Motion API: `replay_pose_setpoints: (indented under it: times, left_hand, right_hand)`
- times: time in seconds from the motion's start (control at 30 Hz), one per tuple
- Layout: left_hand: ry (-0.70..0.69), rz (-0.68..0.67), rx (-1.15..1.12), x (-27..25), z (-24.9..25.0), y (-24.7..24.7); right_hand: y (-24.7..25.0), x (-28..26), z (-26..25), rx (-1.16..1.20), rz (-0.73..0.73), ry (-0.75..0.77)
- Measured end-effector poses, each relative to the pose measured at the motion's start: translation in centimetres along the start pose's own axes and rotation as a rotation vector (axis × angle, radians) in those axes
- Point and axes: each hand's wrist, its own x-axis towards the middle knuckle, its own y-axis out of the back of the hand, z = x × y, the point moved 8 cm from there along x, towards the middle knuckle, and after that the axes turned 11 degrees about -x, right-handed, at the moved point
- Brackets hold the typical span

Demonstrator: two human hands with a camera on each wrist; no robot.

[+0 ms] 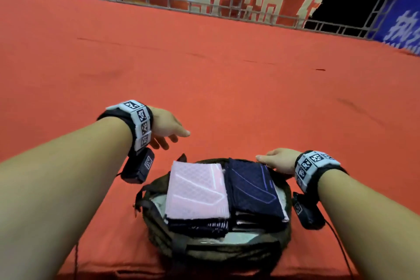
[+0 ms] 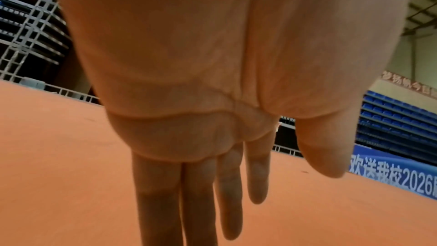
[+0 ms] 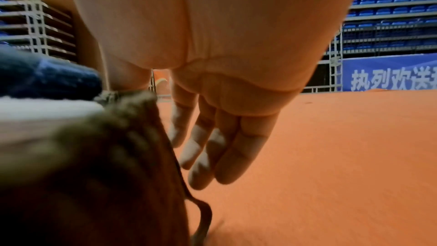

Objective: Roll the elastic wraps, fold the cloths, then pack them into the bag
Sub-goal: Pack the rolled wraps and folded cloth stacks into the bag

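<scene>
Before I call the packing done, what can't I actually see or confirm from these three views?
- Rolled wraps: none visible; in the head view the pink cloth and navy cloth cover the bag opening.
- Lower layers: only edges of a striped cloth show.
- Bag closure: the right wrist view is blurred.
- Right hand contact with the bag rim: fingertips hidden behind the navy cloth.
- Left hand: its wrist view shows no bag.

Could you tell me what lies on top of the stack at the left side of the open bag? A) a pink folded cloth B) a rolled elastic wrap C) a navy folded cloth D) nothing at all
A: the pink folded cloth tops the left stack in the bag, beside the navy folded cloth on the right.
</scene>
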Motion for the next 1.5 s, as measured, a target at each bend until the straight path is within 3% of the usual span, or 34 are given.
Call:
replay_pose_setpoints:
  times: [0.2,0.43,0.53,0.8,1.03,1.13,1.3,1.5]
  left_hand:
    - [0.150,-0.126,0.027,-1.1,-2.4,-0.4]
    - [0.311,-0.235,0.011,-4.9,-4.3,-2.6]
    - [0.368,-0.256,0.025,-6.4,-5.0,-3.7]
    - [0.408,-0.145,-0.024,-8.3,-6.9,-4.2]
    - [0.418,-0.116,-0.124,-10.5,-5.4,-4.1]
    - [0.381,-0.056,-0.066,-11.0,-5.0,-3.4]
    - [0.335,0.019,0.108,-11.6,-4.5,-2.9]
    - [0.429,0.000,-0.011,-12.7,-6.5,-4.5]
  right_hand:
    - [-1.0,-1.4,2.2,0.274,-0.035,-0.150]
    - [-2.1,-7.0,3.6,0.109,-0.080,-0.231]
    - [-2.7,-8.5,3.8,0.139,-0.077,-0.269]
    - [-3.6,-10.2,3.1,0.196,-0.003,-0.344]
    - [-0.6,-12.4,1.6,0.267,0.136,-0.353]
    - [0.6,-13.6,0.9,0.279,0.175,-0.359]
    - [1.6,-14.8,-0.1,0.296,0.205,-0.364]
    - [0.0,-15.4,-0.5,0.378,0.161,-0.365]
